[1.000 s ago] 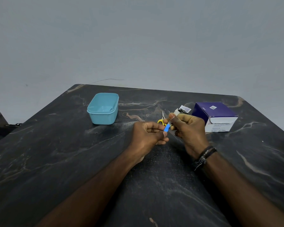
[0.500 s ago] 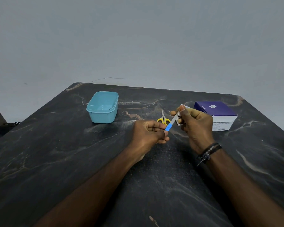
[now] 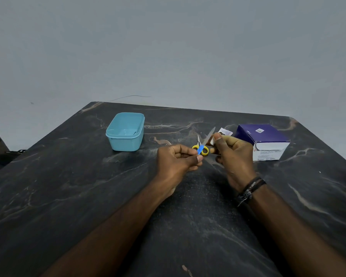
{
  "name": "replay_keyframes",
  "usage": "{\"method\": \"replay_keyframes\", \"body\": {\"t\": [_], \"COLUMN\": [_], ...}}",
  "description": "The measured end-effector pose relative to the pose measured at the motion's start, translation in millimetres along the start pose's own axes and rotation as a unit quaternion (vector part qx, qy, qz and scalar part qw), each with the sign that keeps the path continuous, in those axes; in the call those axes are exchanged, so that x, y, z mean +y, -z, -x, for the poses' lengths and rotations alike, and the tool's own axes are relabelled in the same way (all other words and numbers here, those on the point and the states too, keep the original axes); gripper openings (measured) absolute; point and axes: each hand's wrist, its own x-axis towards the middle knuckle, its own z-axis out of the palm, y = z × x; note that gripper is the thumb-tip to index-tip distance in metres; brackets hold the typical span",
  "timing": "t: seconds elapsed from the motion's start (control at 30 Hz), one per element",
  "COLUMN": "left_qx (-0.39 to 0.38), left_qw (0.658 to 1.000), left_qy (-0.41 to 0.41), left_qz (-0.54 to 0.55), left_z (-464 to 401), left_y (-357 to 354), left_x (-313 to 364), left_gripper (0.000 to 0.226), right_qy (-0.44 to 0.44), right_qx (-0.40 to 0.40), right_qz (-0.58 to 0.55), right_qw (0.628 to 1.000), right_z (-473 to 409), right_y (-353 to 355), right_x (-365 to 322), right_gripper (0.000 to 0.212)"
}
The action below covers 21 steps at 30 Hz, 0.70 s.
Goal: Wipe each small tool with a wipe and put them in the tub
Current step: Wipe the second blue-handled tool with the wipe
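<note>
My left hand (image 3: 176, 160) pinches the blue handle of a small metal tool (image 3: 201, 148), whose thin blade points up and to the right. My right hand (image 3: 234, 156) squeezes a small white wipe (image 3: 212, 141) around that blade, a little below its tip. Small yellow-handled scissors (image 3: 198, 139) lie on the table just behind the tool, partly hidden by it. The light blue tub (image 3: 125, 143) stands open to the far left of my hands; something thin lies inside it, but I cannot tell what.
A purple and white box (image 3: 262, 134) sits to the right of my right hand. A torn white sachet (image 3: 225, 132) lies beside it. The dark marbled table (image 3: 68, 196) ends at a grey wall behind the tub.
My right hand has slid the wipe up the blade from the blue handle towards the tip. The left hand has held the tool in place.
</note>
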Motion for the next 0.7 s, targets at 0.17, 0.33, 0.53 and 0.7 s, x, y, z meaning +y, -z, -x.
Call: {"method": "replay_keyframes", "body": {"t": [0.17, 0.33, 0.53, 0.7], "left_qx": [0.021, 0.029, 0.033, 0.032], "left_qw": [1.000, 1.000, 0.999, 0.999], "left_qy": [-0.006, -0.010, -0.012, -0.011], "left_qz": [0.007, -0.003, -0.006, -0.011], "left_z": [0.9, 1.4, 2.2, 2.8], "left_y": [-0.7, -1.5, -2.5, -3.0], "left_x": [3.4, 5.1, 4.5, 5.2], "left_gripper": [0.021, 0.022, 0.020, 0.021], "right_qy": [-0.002, -0.010, -0.016, -0.022], "right_qx": [-0.020, -0.036, -0.036, -0.034], "right_qz": [0.007, 0.009, -0.018, -0.017], "right_qw": [1.000, 0.999, 0.999, 0.999], "right_z": [1.7, 2.8, 3.4, 3.4], "right_y": [-1.0, -4.0, -6.2, -6.1], "right_x": [2.7, 6.4, 7.0, 6.9], "right_gripper": [0.021, 0.019, 0.021, 0.023]}}
